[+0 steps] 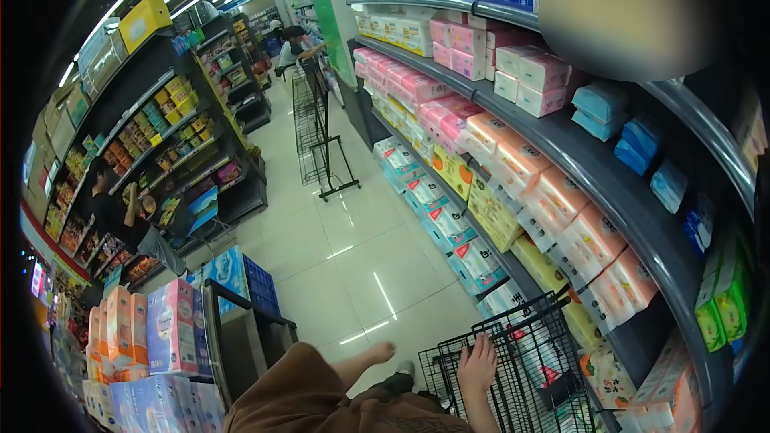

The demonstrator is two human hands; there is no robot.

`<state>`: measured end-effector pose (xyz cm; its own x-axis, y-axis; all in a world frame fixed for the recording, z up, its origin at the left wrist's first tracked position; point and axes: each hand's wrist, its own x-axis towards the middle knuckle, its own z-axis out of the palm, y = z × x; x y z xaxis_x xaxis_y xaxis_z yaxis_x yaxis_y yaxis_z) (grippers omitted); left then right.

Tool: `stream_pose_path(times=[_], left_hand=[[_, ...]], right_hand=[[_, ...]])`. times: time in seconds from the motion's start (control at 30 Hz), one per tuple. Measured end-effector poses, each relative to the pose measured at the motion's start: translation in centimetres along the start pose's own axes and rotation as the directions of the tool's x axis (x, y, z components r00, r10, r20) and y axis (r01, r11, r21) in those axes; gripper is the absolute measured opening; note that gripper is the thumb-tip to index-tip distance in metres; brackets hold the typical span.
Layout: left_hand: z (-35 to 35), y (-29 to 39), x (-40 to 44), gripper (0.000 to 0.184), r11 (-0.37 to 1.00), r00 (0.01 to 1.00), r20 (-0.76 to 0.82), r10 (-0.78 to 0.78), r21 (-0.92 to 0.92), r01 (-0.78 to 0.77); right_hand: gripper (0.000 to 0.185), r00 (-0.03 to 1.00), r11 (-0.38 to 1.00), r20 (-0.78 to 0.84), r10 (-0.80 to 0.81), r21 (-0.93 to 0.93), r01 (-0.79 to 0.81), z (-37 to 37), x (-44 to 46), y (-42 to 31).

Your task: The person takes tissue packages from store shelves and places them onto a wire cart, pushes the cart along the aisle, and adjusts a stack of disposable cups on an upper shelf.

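Note:
My right hand [479,365] lies on the top wires of a black wire rack [529,353] at the lower right, its fingers stretched out over the mesh. White and blue packs show through the wires. Bent across my body in a brown sleeve, my left arm ends in my left hand [382,352], which is over the tiled floor and touches nothing that I can see. That hand is small and blurred, so its fingers cannot be made out. One of my shoes [407,368] shows just beyond it.
Tissue packs [545,184] fill the curved shelf [521,116] on the right. Another wire rack [325,136] stands in the aisle. Stacked packs [172,325] and a dark bin [245,329] are at the lower left. One person [120,212] stands by the left shelves; others are farther back.

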<state>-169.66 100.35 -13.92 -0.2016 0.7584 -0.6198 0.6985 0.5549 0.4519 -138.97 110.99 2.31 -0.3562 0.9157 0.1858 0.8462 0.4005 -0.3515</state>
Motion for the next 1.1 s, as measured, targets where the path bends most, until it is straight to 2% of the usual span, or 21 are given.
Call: stream_pose_path(times=[0.03,0.07,0.13,0.23,0.3,0.37,0.4,0.43,0.53,0.57,0.6,0.67,0.73,0.8,0.87,0.93,1.0,1.07,1.1], left_hand=[[-2.3,4.5,0.7,0.042,0.995,0.996,-0.011,0.09,-0.043,-0.091],[-3.5,7.5,1.4,0.042,0.965,0.968,-0.099,0.232,-0.103,-0.242],[-5.8,13.4,0.9,0.041,0.885,0.929,-0.134,0.346,-0.281,-0.37],[-4.0,16.0,1.3,0.042,0.841,0.922,-0.065,0.382,-0.39,-0.375],[0.0,13.6,2.1,0.041,0.854,0.922,-0.014,0.388,-0.372,-0.364],[1.6,11.3,1.5,0.038,0.965,0.925,0.327,0.192,-0.236,-0.117],[2.8,9.4,0.9,0.034,0.869,0.908,0.408,0.094,-0.479,0.125],[3.5,7.8,1.5,0.032,0.797,0.888,0.454,0.077,-0.563,0.219],[0.0,6.0,2.8,0.037,0.556,0.928,0.37,0.042,-0.781,0.286],[-2.5,5.6,2.9,0.039,0.498,0.934,0.351,0.061,-0.822,0.276],[-5.1,4.7,3.1,0.039,0.528,0.944,0.321,0.08,-0.817,0.233],[-10.5,1.8,3.9,0.04,0.574,0.961,0.248,0.125,-0.808,0.134],[-13.0,-4.0,6.3,0.041,0.677,0.98,0.175,0.095,-0.733,0.065],[-13.8,-11.6,8.3,0.037,0.766,1.0,0.016,0.017,-0.643,-0.003],[-13.9,-21.5,10.3,0.041,0.927,0.988,0.045,-0.149,-0.342,0.155],[-16.0,-28.0,6.9,0.044,0.892,0.918,0.089,-0.388,-0.216,0.398],[-15.0,-34.9,4.4,0.036,0.839,0.87,0.045,-0.49,-0.247,0.485],[-15.1,-38.3,0.5,0.026,0.64,0.831,0.185,-0.525,-0.558,0.529],[-14.7,-39.4,-1.4,0.022,0.576,0.818,0.207,-0.536,-0.619,0.534]], right_hand=[[0.057,1.0,1.0,0.003,0.003,-0.001,-0.003,0.1,-0.1,0.0],[0.055,1.0,1.0,0.004,0.006,-0.004,-0.006,0.0,-0.1,0.1],[0.052,1.0,1.0,0.005,0.017,-0.017,-0.017,-0.2,0.1,0.4],[0.048,0.999,0.999,-0.005,0.032,-0.022,-0.032,0.0,0.1,0.1],[0.046,0.998,0.998,-0.006,0.055,-0.02,-0.055,0.3,0.0,-0.3],[0.045,0.997,0.997,0.016,0.074,-0.013,-0.074,-0.3,0.2,-1.0],[0.045,0.996,0.996,0.024,0.091,-0.012,-0.091,-0.5,0.2,-1.2],[0.046,0.996,0.996,0.006,0.084,-0.011,-0.084,0.2,0.1,-0.8],[0.049,0.98,0.974,0.068,0.187,-0.14,-0.177,-1.3,1.0,-3.1],[0.052,0.983,0.968,0.016,0.184,-0.179,-0.178,-0.9,1.3,-3.6],[0.052,0.981,0.968,0.014,0.193,-0.168,-0.188,-0.7,1.4,-3.8],[0.052,0.981,0.97,0.003,0.193,-0.148,-0.191,0.0,1.8,-3.6],[0.055,0.981,0.969,-0.008,0.193,-0.154,-0.192,0.7,2.4,-3.1],[0.057,0.98,0.961,0.005,0.201,-0.194,-0.196,0.3,2.3,-4.1],[0.053,0.971,0.962,-0.037,0.236,-0.132,-0.239,1.2,2.0,-3.6],[0.048,0.905,0.905,-0.01,0.425,0.011,-0.425,1.2,2.7,-4.2],[0.049,0.847,0.852,-0.1,0.522,0.117,-0.511,2.8,3.2,-5.2],[0.045,0.759,0.807,-0.28,0.588,0.14,-0.574,4.3,4.7,-6.6],[0.047,0.67,0.725,-0.277,0.688,0.303,-0.619,5.2,5.2,-6.7]])
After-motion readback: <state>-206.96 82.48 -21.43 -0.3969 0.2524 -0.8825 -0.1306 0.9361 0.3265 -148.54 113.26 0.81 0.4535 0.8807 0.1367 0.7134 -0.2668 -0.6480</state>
